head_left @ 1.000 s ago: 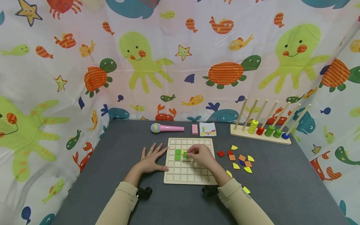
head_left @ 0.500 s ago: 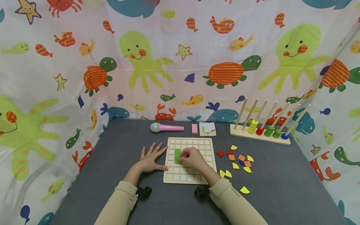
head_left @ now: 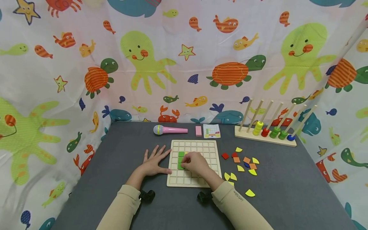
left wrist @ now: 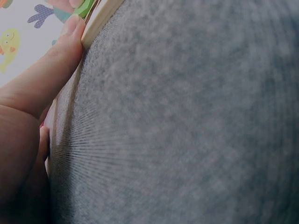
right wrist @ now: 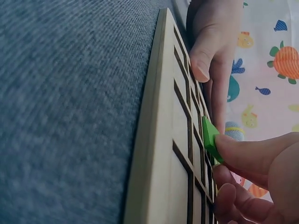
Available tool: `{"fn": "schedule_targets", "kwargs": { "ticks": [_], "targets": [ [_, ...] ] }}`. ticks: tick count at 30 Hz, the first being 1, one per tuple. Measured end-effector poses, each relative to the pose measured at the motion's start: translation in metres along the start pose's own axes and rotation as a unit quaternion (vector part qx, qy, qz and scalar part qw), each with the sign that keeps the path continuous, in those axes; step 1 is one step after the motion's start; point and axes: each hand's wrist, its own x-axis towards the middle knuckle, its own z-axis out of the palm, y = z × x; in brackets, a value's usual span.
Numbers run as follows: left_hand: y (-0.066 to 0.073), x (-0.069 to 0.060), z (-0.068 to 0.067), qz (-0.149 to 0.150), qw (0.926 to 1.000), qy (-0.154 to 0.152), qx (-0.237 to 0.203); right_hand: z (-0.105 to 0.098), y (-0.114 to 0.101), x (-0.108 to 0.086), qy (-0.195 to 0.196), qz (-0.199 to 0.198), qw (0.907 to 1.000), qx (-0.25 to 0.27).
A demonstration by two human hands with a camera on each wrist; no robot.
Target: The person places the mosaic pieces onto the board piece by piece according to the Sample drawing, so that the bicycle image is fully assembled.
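Observation:
My right hand pinches a green square tile between thumb and fingers; the tile is tilted against the gridded wooden board. In the head view the tile's visible part lies just below two other green tiles on the board's left side. A yellow piece shows partly behind the right hand. My left hand rests on the table with fingers spread, its thumb touching the board's left edge. The left wrist view shows that thumb against the board's side.
Right of the board lie loose red, orange and yellow pieces, several in all. Behind it are a toy microphone, a pink block and a pattern card. A pegged wooden stand with rings stands back right.
My right hand has moved left and slightly nearer with the green tile, bringing it below the two other green tiles. The left hand stays in place.

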Motion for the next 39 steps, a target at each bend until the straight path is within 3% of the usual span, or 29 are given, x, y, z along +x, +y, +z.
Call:
{"fn": "schedule_targets", "kwargs": {
  "ticks": [13,20,28,39],
  "targets": [
    [-0.001,0.001,-0.001,0.002,1.0,0.001,0.009,0.006,0.0,0.003,0.01,0.019,0.9996,-0.018],
    [-0.004,0.003,0.001,0.0,0.9999,0.002,0.01,0.005,0.002,0.002,0.021,0.018,0.9996,-0.004],
    [-0.007,0.005,0.005,-0.001,0.9998,0.004,0.018,-0.01,0.001,-0.007,0.035,0.019,0.9984,0.04],
    [-0.006,0.005,0.005,-0.018,0.9997,-0.001,0.015,-0.04,0.011,-0.021,0.066,0.033,0.9961,0.048]
  ]
}}
